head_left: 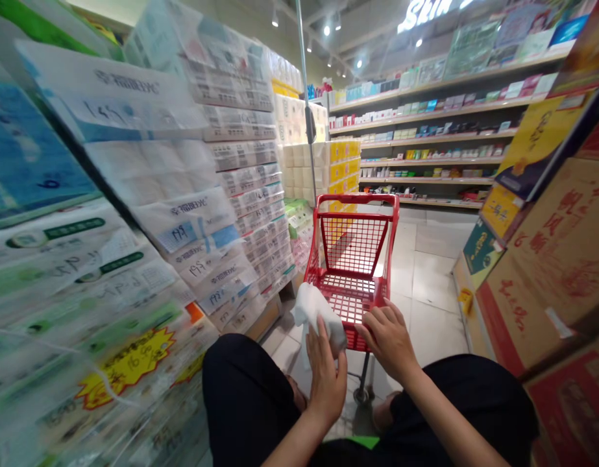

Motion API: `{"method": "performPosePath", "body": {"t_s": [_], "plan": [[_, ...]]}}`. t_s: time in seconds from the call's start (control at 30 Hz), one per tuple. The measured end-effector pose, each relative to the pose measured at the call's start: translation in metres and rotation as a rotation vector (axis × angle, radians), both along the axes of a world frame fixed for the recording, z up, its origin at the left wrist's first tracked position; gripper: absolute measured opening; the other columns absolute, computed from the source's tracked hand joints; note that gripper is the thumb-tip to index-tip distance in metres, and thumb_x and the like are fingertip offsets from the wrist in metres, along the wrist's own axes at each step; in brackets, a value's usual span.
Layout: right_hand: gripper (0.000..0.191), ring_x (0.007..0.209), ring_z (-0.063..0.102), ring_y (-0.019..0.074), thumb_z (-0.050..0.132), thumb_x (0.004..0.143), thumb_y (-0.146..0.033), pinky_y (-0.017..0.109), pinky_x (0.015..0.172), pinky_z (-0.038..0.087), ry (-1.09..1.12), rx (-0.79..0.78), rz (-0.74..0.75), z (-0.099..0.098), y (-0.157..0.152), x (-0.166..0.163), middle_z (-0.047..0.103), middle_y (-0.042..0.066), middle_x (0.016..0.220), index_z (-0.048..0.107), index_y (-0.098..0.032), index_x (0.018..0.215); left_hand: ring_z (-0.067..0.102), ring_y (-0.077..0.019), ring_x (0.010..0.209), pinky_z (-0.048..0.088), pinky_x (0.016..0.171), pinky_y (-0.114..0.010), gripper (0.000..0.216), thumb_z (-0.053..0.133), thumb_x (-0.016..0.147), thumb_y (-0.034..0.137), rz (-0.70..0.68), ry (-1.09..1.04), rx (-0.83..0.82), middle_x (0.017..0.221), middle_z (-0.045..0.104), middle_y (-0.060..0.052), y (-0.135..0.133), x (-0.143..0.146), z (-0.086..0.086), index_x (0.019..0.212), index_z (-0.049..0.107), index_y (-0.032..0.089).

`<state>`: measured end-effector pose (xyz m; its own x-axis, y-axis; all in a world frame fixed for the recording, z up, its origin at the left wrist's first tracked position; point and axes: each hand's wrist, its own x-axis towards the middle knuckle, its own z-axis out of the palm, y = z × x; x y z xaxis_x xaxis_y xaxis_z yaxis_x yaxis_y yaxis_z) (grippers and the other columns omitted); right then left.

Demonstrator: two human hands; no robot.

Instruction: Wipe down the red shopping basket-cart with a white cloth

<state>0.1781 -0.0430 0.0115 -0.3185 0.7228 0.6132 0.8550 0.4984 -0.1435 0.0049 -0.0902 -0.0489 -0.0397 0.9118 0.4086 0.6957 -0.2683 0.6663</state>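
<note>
While the left hand (326, 366) lies along a soft white paper roll (309, 306) below centre frame, its grip hidden from me, the right hand (389, 337) curves parted fingers at the near edge of a red plastic grid-sided shopping cart (356, 198). Plastic-wrapped white paper packs (248, 181) crowd the left; printed brown cardboard boxes (559, 243) flank the right.
</note>
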Motion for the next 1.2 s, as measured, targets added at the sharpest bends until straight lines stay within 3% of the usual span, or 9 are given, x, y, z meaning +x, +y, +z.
{"method": "performPosePath", "body": {"t_s": [0.2, 0.43, 0.53, 0.63, 0.73, 0.83, 1.0, 1.1, 1.2], "plan": [[0.017, 0.094, 0.051, 0.0202, 0.04, 0.094, -0.029, 0.049, 0.112, 0.025, -0.018, -0.023, 0.205, 0.004, -0.007, -0.025, 0.058, 0.003, 0.093, 0.055, -0.024, 0.097, -0.007, -0.0266, 0.146, 0.01, 0.118, -0.054, 0.07, 0.035, 0.098, 0.038, 0.089, -0.133, 0.019, 0.16, -0.003, -0.008, 0.021, -0.02, 0.002, 0.152, -0.008, 0.023], [0.017, 0.092, 0.051, 0.0204, 0.039, 0.093, -0.028, 0.048, 0.11, 0.028, 0.037, -0.046, 0.24, 0.004, -0.007, -0.047, 0.058, 0.003, 0.094, 0.055, -0.024, 0.1, -0.001, -0.0241, 0.147, 0.011, 0.119, -0.049, 0.06, 0.029, 0.1, 0.041, 0.168, -0.173, 0.14, 0.16, 0.001, -0.01, 0.067, -0.062, 0.02, 0.152, 0.005, 0.023], [0.026, 0.102, 0.052, 0.0219, 0.04, 0.092, -0.028, 0.049, 0.112, 0.025, 0.064, -0.043, 0.253, 0.004, -0.007, -0.048, 0.06, 0.005, 0.109, 0.053, -0.024, 0.115, -0.006, -0.0259, 0.146, 0.01, 0.119, -0.051, 0.059, 0.029, 0.1, 0.039, 0.181, -0.168, 0.138, 0.159, -0.01, -0.008, 0.058, -0.05, 0.018, 0.152, 0.005, 0.024], [0.04, 0.115, 0.048, 0.0237, 0.04, 0.093, -0.028, 0.051, 0.111, 0.024, 0.086, -0.065, 0.266, 0.001, -0.005, -0.045, 0.056, 0.007, 0.125, 0.044, -0.025, 0.132, -0.007, -0.0271, 0.146, 0.014, 0.118, -0.052, 0.061, 0.03, 0.1, 0.036, 0.158, -0.13, 0.083, 0.159, -0.013, -0.007, 0.032, -0.024, 0.008, 0.152, 0.003, 0.024], [0.05, 0.125, 0.043, 0.0249, 0.039, 0.094, -0.03, 0.052, 0.11, 0.026, 0.125, -0.094, 0.285, -0.001, -0.002, -0.042, 0.047, 0.009, 0.139, 0.032, -0.024, 0.142, -0.002, -0.027, 0.146, 0.017, 0.117, -0.053, 0.067, 0.039, 0.097, 0.037, 0.05, 0.026, 0.059, 0.159, -0.004, -0.007, 0.005, -0.002, -0.001, 0.153, 0.002, 0.026], [0.053, 0.133, 0.036, 0.0252, 0.036, 0.095, -0.033, 0.05, 0.109, 0.031, 0.215, -0.103, 0.285, -0.001, -0.002, -0.038, 0.035, 0.01, 0.149, 0.026, -0.023, 0.146, 0.008, -0.027, 0.147, 0.018, 0.117, -0.054, 0.071, 0.043, 0.095, 0.035, -0.106, 0.248, 0.116, 0.159, 0.007, -0.008, -0.005, 0.002, 0.002, 0.153, 0.004, 0.025], [0.053, 0.139, 0.03, 0.0249, 0.035, 0.095, -0.034, 0.049, 0.11, 0.033, 0.313, -0.1, 0.282, 0.003, -0.003, -0.026, 0.03, 0.009, 0.152, 0.027, -0.024, 0.146, 0.022, -0.0247, 0.144, 0.008, 0.118, -0.055, 0.054, 0.038, 0.096, 0.025, -0.2, 0.457, 0.225, 0.153, 0.032, -0.002, 0.032, -0.034, 0.036, 0.149, 0.025, 0.032], [0.051, 0.139, 0.03, 0.0245, 0.036, 0.095, -0.033, 0.049, 0.111, 0.033, 0.309, -0.119, 0.285, 0.005, -0.003, -0.023, 0.031, 0.007, 0.152, 0.03, -0.026, 0.145, 0.026, -0.0228, 0.142, 0.006, 0.119, -0.053, 0.046, 0.036, 0.097, 0.024, -0.122, 0.422, 0.253, 0.14, 0.05, -0.003, 0.06, -0.056, 0.055, 0.142, 0.039, 0.028], [0.051, 0.139, 0.029, 0.024, 0.037, 0.095, -0.033, 0.049, 0.112, 0.031, 0.304, -0.134, 0.299, 0.004, -0.001, -0.026, 0.029, 0.007, 0.153, 0.03, -0.025, 0.145, 0.033, -0.0225, 0.139, 0.009, 0.12, -0.053, 0.038, 0.035, 0.097, 0.024, -0.077, 0.371, 0.254, 0.128, 0.059, -0.005, 0.07, -0.057, 0.059, 0.132, 0.05, 0.024]]}}
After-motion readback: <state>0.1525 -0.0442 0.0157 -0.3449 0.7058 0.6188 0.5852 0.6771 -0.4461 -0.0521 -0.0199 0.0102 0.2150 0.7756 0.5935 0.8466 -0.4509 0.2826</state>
